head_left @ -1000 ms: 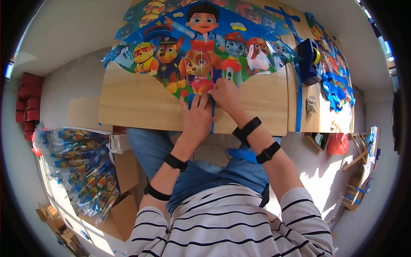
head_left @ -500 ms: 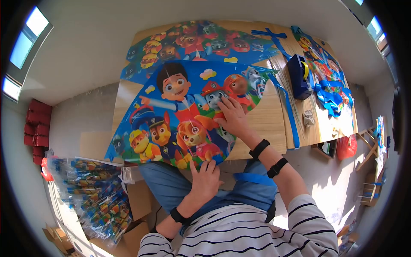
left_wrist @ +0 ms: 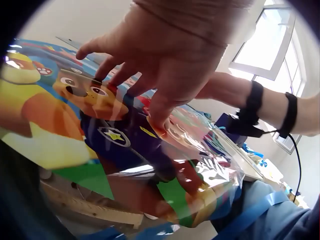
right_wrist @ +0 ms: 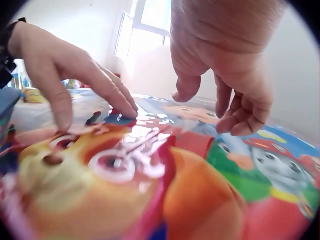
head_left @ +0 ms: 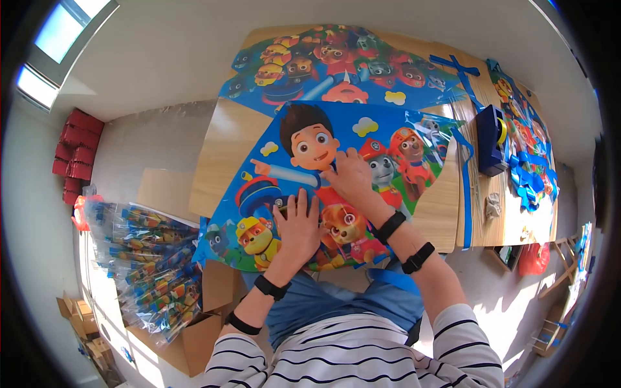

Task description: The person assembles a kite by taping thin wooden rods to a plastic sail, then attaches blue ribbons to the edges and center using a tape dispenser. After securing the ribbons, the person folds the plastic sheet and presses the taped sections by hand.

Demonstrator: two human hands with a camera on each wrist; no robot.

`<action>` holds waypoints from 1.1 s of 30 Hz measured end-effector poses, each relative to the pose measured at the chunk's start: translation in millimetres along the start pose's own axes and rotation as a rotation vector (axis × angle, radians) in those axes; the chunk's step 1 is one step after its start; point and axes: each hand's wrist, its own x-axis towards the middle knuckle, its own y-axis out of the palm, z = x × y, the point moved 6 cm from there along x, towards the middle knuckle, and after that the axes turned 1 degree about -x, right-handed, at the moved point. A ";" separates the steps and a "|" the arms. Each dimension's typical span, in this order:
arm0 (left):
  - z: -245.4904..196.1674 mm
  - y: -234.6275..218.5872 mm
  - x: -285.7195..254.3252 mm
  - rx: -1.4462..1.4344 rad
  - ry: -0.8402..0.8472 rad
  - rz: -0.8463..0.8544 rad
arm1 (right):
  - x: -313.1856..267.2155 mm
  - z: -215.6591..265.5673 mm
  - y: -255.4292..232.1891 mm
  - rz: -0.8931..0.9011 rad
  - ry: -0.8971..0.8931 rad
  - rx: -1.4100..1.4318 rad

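Note:
A glossy plastic sheet (head_left: 414, 158), printed with cartoon dogs and a boy, lies askew on the wooden table, its lower edge reaching over the front edge toward the person's lap. The left hand (head_left: 301, 229) rests on its lower middle with fingers spread, and in the left wrist view those fingertips meet the print. Close over the boy's chin and collar is the right hand (head_left: 352, 181); in the right wrist view its fingers hang loosely bent, thumb apart, with nothing between them. A similar printed sheet (head_left: 304, 58) lies behind, partly covered by the nearer one.
A dark blue tape dispenser (head_left: 490, 142) stands to the right, beside thin rods (head_left: 475, 187) and a heap of blue ribbon (head_left: 530, 187). Left of the table, plastic-wrapped printed packs (head_left: 155, 271) are piled by a cardboard box (head_left: 194, 343). A red bag (head_left: 533, 258) hangs at right.
Both hands were together at the sheet's lower tip. The sheet then came toward the person and turned, uncovering the one behind. Now the left hand is farther up the print and the right hand farther left.

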 end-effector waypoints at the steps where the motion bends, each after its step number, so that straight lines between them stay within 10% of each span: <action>1: -7.2 -0.1 -6.4 -0.015 -0.010 0.008 | 6.3 11.2 10.3 0.013 0.043 -0.030; 10: -18.6 -6.7 -18.6 -0.201 -0.033 -0.014 | 29.3 32.3 57.0 0.073 0.040 -0.024; 17: 120.0 -92.4 3.2 -0.911 -0.391 -0.440 | -17.0 89.4 -36.7 -0.034 -0.312 0.305; 20: 137.6 -183.0 12.6 -1.184 -0.204 -0.684 | -48.5 118.5 -93.2 0.038 -0.501 0.460; 25: 101.9 -297.5 1.1 -1.399 0.261 -0.581 | -87.3 135.9 -168.8 0.076 -0.667 0.610; 33: 45.5 -340.6 -34.1 -1.440 0.296 -0.600 | -135.9 118.5 -217.5 0.097 -0.540 0.667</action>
